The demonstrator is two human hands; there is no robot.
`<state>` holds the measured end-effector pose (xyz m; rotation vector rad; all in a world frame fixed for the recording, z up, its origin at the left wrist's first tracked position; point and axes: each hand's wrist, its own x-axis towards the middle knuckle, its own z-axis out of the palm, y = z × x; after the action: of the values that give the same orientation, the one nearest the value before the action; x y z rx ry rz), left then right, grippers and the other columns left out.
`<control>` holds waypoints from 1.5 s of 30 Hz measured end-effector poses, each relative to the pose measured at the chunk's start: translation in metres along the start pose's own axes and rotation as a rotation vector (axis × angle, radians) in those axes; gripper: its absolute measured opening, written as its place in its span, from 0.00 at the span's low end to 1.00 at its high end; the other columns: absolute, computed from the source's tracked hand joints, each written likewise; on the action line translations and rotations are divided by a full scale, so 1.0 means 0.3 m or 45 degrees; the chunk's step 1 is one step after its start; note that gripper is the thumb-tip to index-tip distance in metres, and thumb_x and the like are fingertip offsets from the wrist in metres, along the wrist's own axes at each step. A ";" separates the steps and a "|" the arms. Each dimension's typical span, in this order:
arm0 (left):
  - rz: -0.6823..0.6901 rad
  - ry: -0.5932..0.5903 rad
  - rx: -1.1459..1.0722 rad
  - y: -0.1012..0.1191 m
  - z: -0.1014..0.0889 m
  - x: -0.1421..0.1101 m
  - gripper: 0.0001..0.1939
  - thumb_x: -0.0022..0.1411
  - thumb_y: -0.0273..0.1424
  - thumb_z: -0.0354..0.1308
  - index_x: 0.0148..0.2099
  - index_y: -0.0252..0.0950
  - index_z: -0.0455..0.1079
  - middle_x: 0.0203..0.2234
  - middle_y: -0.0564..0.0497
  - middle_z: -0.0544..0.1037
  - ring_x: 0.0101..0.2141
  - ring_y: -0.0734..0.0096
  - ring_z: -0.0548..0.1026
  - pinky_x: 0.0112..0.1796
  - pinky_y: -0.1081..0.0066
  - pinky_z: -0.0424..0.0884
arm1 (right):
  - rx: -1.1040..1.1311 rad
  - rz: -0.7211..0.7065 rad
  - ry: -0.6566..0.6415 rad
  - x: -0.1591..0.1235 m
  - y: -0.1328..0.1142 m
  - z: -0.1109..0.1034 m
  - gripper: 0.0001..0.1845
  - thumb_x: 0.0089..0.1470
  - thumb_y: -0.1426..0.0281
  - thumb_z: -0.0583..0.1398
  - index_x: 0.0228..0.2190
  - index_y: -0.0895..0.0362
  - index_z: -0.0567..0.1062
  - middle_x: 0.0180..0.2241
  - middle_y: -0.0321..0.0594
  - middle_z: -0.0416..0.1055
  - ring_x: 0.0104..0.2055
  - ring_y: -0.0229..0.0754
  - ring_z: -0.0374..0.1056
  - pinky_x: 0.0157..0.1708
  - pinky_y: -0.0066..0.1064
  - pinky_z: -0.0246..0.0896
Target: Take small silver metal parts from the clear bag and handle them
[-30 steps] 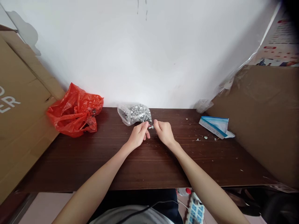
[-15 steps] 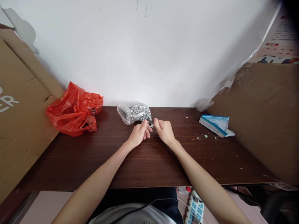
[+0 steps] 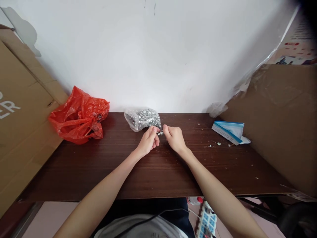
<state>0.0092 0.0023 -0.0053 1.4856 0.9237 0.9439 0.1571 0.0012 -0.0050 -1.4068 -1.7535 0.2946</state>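
Note:
Between my two hands, just above the table, is a small silver metal bolt (image 3: 160, 133) with a wider part along it; its exact shape is too small to make out. My right hand (image 3: 174, 138) is closed in a pinch at its right end. From the other side, my left hand (image 3: 148, 140) is closed with thumb and forefinger together at its left end, the other fingers curled loosely below. Right behind my left hand lies a clear plastic bag (image 3: 132, 119) on its side, filled with many shiny metal pieces (image 3: 148, 115).
A crumpled red plastic bag (image 3: 80, 115) lies left on the dark wooden table (image 3: 158, 178). At the right are a blue-and-white packet (image 3: 228, 131), a clear plastic cup (image 3: 217, 109) and small scraps (image 3: 219, 143). Cardboard boxes (image 3: 24, 115) flank both sides; a white wall (image 3: 158, 59) stands behind.
My left fingers have shifted slightly around the metal bolt, the lower ones curling in more. My right hand has stayed nearly in place.

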 end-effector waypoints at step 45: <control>-0.084 0.062 0.013 0.029 -0.015 -0.003 0.38 0.63 0.56 0.34 0.46 0.28 0.70 0.13 0.54 0.65 0.13 0.79 0.57 0.17 0.76 0.51 | -0.037 -0.029 0.004 0.002 0.001 -0.003 0.27 0.62 0.61 0.46 0.13 0.54 0.56 0.11 0.36 0.59 0.16 0.36 0.56 0.22 0.29 0.47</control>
<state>0.0052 0.0024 0.0037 1.4381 1.0080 0.9319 0.1578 0.0017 -0.0042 -1.4062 -1.7761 0.2555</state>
